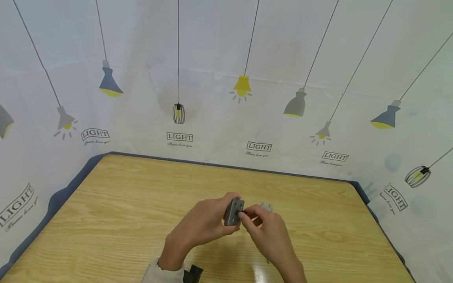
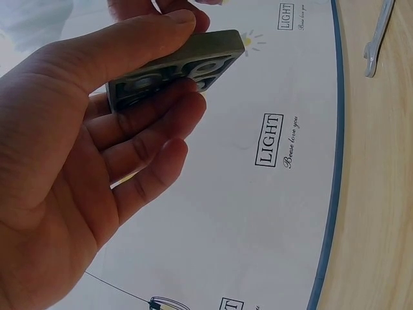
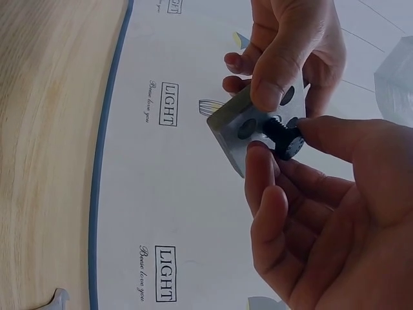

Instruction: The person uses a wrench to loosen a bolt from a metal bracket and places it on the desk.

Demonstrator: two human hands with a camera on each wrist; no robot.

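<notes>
My left hand (image 1: 203, 220) grips a grey metal block (image 1: 231, 212) by its edges, raised over the table. Several round holes show in the block's face (image 3: 242, 139) in the right wrist view, and its hollowed back (image 2: 174, 74) faces the left palm. Between thumb and fingertips, my right hand (image 1: 270, 230) pinches a black bolt (image 3: 284, 139). The bolt's threaded end points at the block's face, right by the holes, and its round head faces outward.
An open-ended wrench (image 1: 266, 206) lies on the wooden table (image 1: 124, 196), partly hidden behind the right hand. A white curtain (image 1: 212, 118) printed with lamps surrounds the table's back and sides. A black object (image 1: 194, 273) shows beside the left sleeve.
</notes>
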